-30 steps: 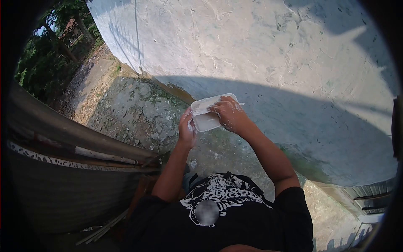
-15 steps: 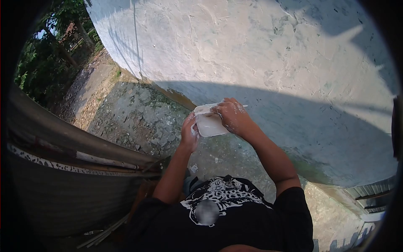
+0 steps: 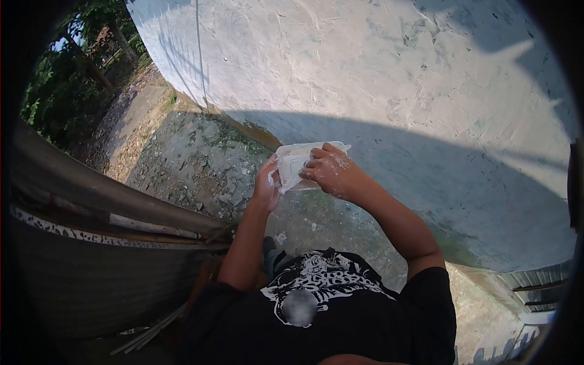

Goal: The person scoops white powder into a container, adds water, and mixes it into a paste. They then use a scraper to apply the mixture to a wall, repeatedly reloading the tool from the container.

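While gripping white plastic tray [image 3: 304,146] with left hand [image 3: 265,184], has swung paste-coated scraper [image 3: 294,170], clasped in right hand [image 3: 334,175], lower across it.

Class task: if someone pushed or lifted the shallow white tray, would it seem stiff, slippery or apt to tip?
The white tray is probably fairly stiff: its rim looks straight. White paste may make it slippery. With the left hand at one end, pressing the other might tip it.

Black short-sleeved T-shirt [image 3: 365,322], white graphic lettering [image 3: 331,280], white-smeared hands [image 3: 333,173]
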The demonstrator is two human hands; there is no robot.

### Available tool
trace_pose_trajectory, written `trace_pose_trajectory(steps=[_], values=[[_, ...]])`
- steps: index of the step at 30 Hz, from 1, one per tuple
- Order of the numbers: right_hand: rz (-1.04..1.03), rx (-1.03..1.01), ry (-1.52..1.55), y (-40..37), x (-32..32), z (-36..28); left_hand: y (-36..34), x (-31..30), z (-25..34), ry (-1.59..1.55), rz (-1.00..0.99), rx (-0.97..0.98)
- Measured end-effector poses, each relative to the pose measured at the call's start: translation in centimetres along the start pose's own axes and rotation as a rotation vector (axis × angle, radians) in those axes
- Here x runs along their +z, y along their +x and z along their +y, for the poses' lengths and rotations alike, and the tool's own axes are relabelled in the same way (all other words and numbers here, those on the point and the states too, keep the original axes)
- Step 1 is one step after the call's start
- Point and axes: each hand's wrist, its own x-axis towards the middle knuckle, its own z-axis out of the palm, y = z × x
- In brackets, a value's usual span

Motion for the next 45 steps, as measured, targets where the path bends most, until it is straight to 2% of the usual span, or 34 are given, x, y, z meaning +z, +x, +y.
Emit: trace_pose_trajectory(steps=[7, 9, 10, 12, 19, 24, 28, 30, 34, 38, 40, 42, 45], values=[[-0.016, 0.008, 0.203, -0.7, -1.7, 0.9, -0.2, -0.5, -0.1, -0.021, 0.002, 0.020], [0.108, 0.223, 0.347, -0.7, -2.4, 1.0, -0.2, -0.4, 0.0, -0.018, -0.003, 0.048], [0.105, 0.224, 0.349, -0.6, -2.2, 1.2, -0.4, -0.3, -0.1, -0.015, -0.005, 0.074], [0.139, 0.364, 0.369, -0.6, -1.3, 1.7, -0.5, -0.4, -0.5, -0.009, 0.009, 0.078], [0.062, 0.242, 0.234, -0.2, 1.0, 0.9, -0.2, -1.2, -2.7, -0.059, 0.089, 0.087], [-0.106, 0.275, 0.457, -0.3, -3.2, 2.7, -0.1, -2.5, -4.0, -0.223, 0.119, 0.073], [-0.110, 0.203, 0.453, 0.0, -3.5, 2.9, -0.3, -2.1, -3.9, -0.260, 0.101, 0.071], [-0.288, 0.249, 0.426, 1.0, -3.3, 2.5, -0.5, -1.4, -3.7, -0.267, 0.105, 0.064], [-0.223, 0.191, 0.349, 1.3, -0.7, 2.0, -0.1, -1.6, -4.0, -0.191, 0.120, 0.130], [-0.256, 0.259, 0.370, 2.9, -0.2, 2.1, 0.0, -2.1, -3.7, -0.208, 0.112, 0.118], [-0.259, 0.290, 0.367, 3.0, -0.3, 2.3, -0.1, -1.9, -3.6, -0.190, 0.176, 0.092], [-0.048, 0.317, 0.422, 3.0, -0.3, 2.8, -0.1, -1.8, -3.6, -0.195, 0.187, 0.092], [0.063, 0.321, 0.426, 2.7, -0.6, 3.2, 0.2, -2.2, -3.7, -0.217, 0.208, 0.126]])
